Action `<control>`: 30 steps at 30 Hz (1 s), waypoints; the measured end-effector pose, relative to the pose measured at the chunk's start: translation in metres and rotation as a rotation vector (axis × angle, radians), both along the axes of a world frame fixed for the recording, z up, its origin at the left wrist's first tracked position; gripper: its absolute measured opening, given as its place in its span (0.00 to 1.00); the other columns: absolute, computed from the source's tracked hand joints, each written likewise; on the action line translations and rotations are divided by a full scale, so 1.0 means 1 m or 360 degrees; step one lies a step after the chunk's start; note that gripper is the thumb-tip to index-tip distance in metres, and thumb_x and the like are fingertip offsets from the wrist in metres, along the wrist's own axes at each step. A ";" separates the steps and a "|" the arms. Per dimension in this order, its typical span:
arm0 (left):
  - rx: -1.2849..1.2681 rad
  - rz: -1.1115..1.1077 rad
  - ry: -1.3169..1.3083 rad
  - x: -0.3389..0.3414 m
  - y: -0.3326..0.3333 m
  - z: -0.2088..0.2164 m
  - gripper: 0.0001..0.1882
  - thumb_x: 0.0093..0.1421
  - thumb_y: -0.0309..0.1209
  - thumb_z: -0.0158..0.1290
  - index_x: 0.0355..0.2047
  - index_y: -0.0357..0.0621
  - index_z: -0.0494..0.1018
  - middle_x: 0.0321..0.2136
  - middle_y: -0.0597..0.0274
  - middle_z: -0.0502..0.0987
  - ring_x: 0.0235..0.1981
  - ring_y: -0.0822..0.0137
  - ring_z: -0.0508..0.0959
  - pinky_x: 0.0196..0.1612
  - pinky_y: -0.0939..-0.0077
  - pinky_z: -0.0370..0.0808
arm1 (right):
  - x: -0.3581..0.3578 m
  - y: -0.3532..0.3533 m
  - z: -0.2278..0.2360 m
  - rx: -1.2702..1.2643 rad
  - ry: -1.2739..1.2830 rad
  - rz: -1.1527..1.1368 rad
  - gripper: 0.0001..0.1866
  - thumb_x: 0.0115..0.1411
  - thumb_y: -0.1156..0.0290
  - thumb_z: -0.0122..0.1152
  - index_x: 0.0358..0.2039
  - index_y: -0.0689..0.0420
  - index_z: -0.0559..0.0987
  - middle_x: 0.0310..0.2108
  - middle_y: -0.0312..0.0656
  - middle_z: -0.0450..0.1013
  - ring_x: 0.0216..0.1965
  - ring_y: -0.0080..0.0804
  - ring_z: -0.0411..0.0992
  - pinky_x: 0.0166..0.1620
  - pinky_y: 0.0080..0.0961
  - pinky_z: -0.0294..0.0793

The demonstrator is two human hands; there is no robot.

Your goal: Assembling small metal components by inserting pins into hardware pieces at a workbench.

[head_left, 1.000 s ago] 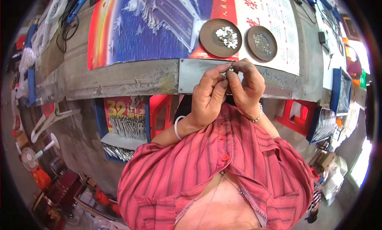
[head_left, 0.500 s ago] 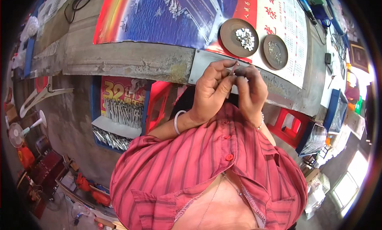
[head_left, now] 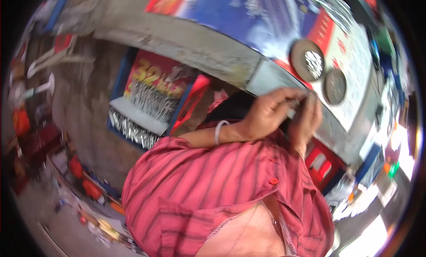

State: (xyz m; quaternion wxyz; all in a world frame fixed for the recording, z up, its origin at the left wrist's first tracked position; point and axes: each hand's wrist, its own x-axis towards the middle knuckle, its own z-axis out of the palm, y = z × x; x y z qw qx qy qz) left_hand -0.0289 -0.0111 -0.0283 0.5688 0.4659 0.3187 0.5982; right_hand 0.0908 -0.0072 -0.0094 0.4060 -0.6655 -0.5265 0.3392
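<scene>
My left hand point(head_left: 271, 112), with a white bangle at its wrist, has thumb and fingers closed in a pinch. Close against its fingertips is my right hand point(head_left: 307, 122), fingers bent together and blurred by motion. Whatever lies between the fingertips is too small and smeared to make out. Both hands are over the table's near edge, beside a flat grey metal plate point(head_left: 270, 78). Beyond them sits a round brown dish point(head_left: 297, 58) with a heap of small white pieces point(head_left: 313, 65). A smaller brown dish point(head_left: 330, 89) to its right holds tiny pieces.
A colourful printed poster point(head_left: 230, 19) covers part of the worn grey table point(head_left: 146, 23). Below the table, at left, stands a blue-edged box point(head_left: 116, 90) with rows of thin metal pieces point(head_left: 153, 99). A red plastic stool point(head_left: 323, 163) is at right. Shiny strips point(head_left: 330, 6) lie at far right.
The whole view has swung, so table, dishes and hands appear turned and shifted to the right. My hands stay together at the fingertips; the tiny pale piece seen between them earlier is now blurred out.
</scene>
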 end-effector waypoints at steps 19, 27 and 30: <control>-0.0007 0.0282 0.0617 -0.117 -0.030 -0.012 0.14 0.57 0.22 0.52 0.45 0.40 0.72 0.38 0.53 0.76 0.37 0.62 0.79 0.40 0.74 0.74 | -0.023 0.022 0.009 0.0198 0.0578 0.0905 0.30 0.66 0.46 0.36 0.38 0.66 0.69 0.33 0.44 0.68 0.36 0.31 0.68 0.41 0.27 0.66; -0.0630 0.1098 0.2292 -0.336 -0.054 -0.093 0.09 0.54 0.27 0.51 0.35 0.39 0.73 0.32 0.46 0.76 0.38 0.47 0.76 0.41 0.60 0.72 | -0.053 0.021 0.030 0.0120 -0.0141 0.1092 0.10 0.62 0.70 0.49 0.34 0.66 0.71 0.35 0.47 0.67 0.39 0.39 0.68 0.47 0.26 0.65; -0.0738 0.1004 0.2683 -0.377 -0.055 -0.135 0.09 0.54 0.27 0.48 0.34 0.40 0.75 0.30 0.45 0.77 0.35 0.44 0.76 0.39 0.53 0.72 | -0.055 0.024 0.040 0.0115 -0.0245 0.1222 0.09 0.60 0.71 0.52 0.35 0.65 0.71 0.36 0.50 0.67 0.39 0.46 0.68 0.45 0.28 0.66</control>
